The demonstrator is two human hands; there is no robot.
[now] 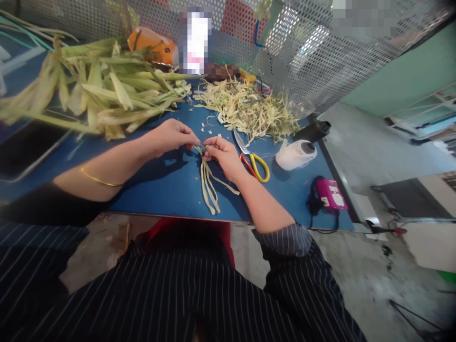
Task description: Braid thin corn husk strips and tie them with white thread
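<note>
Over the middle of the blue table, my left hand (174,136) pinches the upper ends of a few narrow corn husk strips (210,192). My right hand (223,156) grips the same strips just beside it, fingertips nearly touching the left ones. The strips' pale lower ends fan out toward the table's front edge. Whether a thread also runs between my fingertips is too small to tell. Just right of my right hand lie scissors (261,167) with red and yellow handles, blades parted. A white thread spool (295,155) stands farther right, with loose thread beside it.
Whole corn husks (117,88) are heaped at the back left, near a phone-like dark slab (32,145). Shredded husk (249,107) is piled behind my hands, against a perforated metal screen (313,61). A magenta box (332,194) with black cables sits at the right edge.
</note>
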